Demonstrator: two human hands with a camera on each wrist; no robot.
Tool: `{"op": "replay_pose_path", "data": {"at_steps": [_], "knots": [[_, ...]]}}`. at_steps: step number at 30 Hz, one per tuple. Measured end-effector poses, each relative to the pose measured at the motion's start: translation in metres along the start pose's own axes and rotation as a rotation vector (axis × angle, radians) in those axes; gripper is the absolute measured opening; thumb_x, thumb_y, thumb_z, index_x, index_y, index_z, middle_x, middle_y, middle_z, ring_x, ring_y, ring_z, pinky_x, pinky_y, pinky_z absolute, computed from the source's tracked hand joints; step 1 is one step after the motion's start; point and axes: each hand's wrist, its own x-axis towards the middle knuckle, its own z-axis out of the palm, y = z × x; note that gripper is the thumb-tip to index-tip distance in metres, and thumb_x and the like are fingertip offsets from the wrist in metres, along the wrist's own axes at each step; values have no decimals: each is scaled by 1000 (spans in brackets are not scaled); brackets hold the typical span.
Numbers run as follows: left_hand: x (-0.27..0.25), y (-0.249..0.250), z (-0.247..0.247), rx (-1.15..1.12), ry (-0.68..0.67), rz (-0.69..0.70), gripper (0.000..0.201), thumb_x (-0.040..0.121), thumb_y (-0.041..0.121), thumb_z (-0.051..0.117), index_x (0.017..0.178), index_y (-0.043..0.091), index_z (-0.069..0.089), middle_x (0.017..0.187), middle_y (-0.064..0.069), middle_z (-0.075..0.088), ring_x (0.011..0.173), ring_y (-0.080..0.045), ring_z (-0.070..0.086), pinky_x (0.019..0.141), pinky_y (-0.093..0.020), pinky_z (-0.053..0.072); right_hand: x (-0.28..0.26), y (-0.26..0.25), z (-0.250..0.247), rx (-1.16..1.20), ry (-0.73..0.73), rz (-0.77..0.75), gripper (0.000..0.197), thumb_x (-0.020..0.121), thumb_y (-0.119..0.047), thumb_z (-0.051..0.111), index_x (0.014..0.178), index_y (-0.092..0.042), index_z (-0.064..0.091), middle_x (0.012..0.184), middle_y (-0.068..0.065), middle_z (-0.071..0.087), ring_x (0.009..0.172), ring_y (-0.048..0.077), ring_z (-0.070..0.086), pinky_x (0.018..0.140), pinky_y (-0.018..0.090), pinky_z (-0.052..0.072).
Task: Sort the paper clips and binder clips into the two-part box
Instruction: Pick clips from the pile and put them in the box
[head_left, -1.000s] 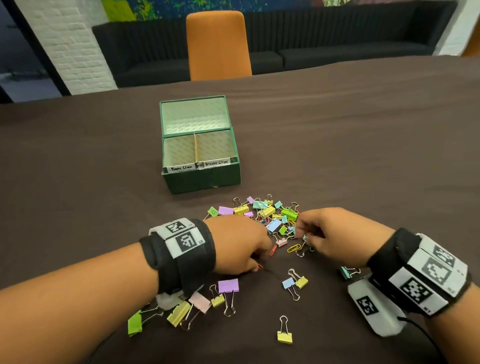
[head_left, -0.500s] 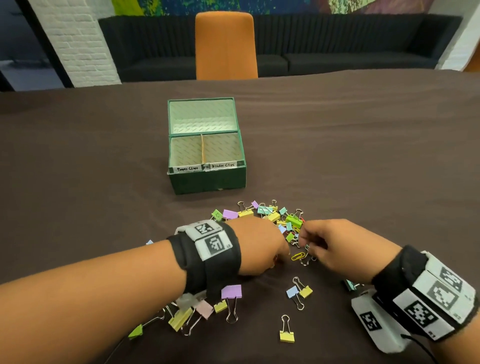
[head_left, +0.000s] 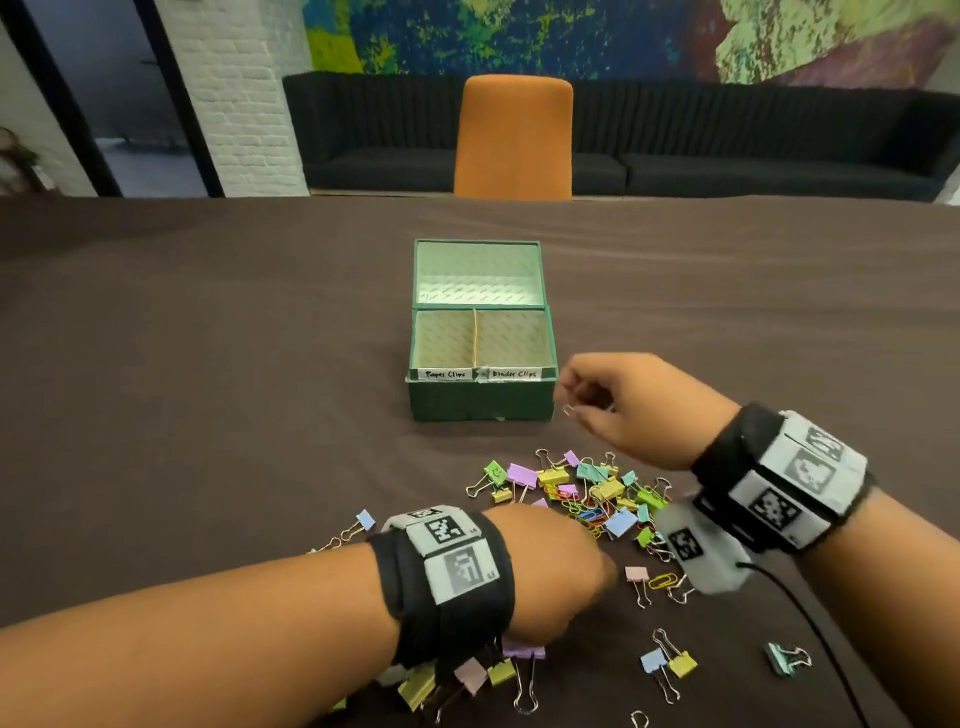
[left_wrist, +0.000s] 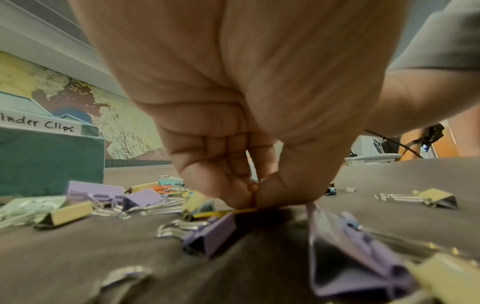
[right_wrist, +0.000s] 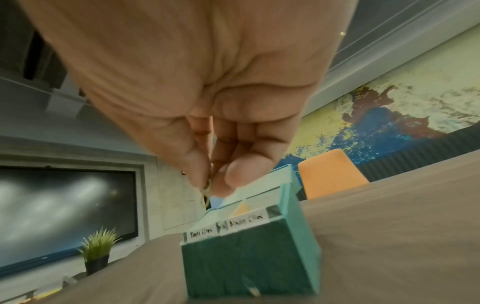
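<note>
- Green two-part box stands open on the brown tablecloth, lid tipped back; front labels read "Paper Clips" on the left half, "Binder Clips" on the right. Both halves look bare inside.
- Right hand raised just beside the box's front right corner — thumb and fingertips pinch a small silver paper clip.
- Mixed pile of clips lies near the box's front, coloured binder clips tangled with paper clips.
- Left hand low on the cloth at the pile's near edge, fingers curled, thumb and forefinger pressed onto a yellow paper clip.
- Loose binder clips scattered nearer — a purple one just beside that hand.
- Orange chair at the table's far edge.
</note>
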Motion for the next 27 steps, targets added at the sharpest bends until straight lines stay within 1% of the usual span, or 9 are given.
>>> {"op": "replay_pose_path", "data": {"at_steps": [4,8,10,13,16,18,20,24,27], "knots": [[-8,-1,0,-64,15,-36,34,84,8,59,114,24,56,92,-5,59,77,-29,58,61,-37,52,86,-27,7,130,112,-26,16,88,-9,63,88,-25,64,78,-8,65,72,9,62,67,21,48],[-11,-7,1,-120,11,-103,17,82,9,61,97,17,60,88,-5,62,78,-28,59,67,-40,55,144,-41,26,140,89,-8,16,83,-5,64,83,-20,68,78,-2,68,74,17,65,69,27,53],[-13,-14,2,-152,28,-148,14,77,10,63,89,17,62,83,-4,63,74,-27,60,67,-40,57,157,-44,34,102,35,-8,14,80,-5,68,81,-19,70,77,-5,67,74,15,63,71,27,52],[-15,-28,5,-248,81,-226,16,73,13,63,87,21,61,81,-1,63,74,-24,60,66,-35,56,161,-43,36,35,7,-6,12,81,-13,73,80,-24,71,77,-14,63,80,12,62,75,23,46],[-22,-57,-4,-372,274,-315,17,72,21,63,87,27,60,78,9,60,76,-16,57,67,-25,49,149,-31,25,12,63,-33,14,86,-13,67,87,-26,73,81,-15,65,83,11,63,78,22,47],[-28,-85,-22,-412,385,-389,16,74,20,63,88,27,64,69,12,55,72,-11,54,64,-21,43,137,-21,18,30,94,-59,20,87,-7,62,89,-23,73,79,-14,67,74,6,63,76,20,48],[-32,-116,-43,-425,478,-478,15,75,18,64,87,26,69,65,13,55,67,-7,53,62,-17,40,126,-13,14,86,124,-63,25,84,-4,60,82,-26,71,71,-13,66,63,3,62,71,21,51],[-29,-166,-70,-402,693,-661,13,74,18,63,81,26,71,67,14,59,74,-13,58,72,-24,48,112,-3,12,138,154,-36,23,84,-5,60,82,-25,71,68,-12,66,60,3,60,69,24,55],[-20,-184,-74,-382,675,-705,16,79,14,61,86,23,72,72,14,57,83,-18,60,79,-27,50,103,2,12,79,90,4,19,87,-5,61,91,-20,72,81,-6,70,73,10,65,75,26,54]]}}
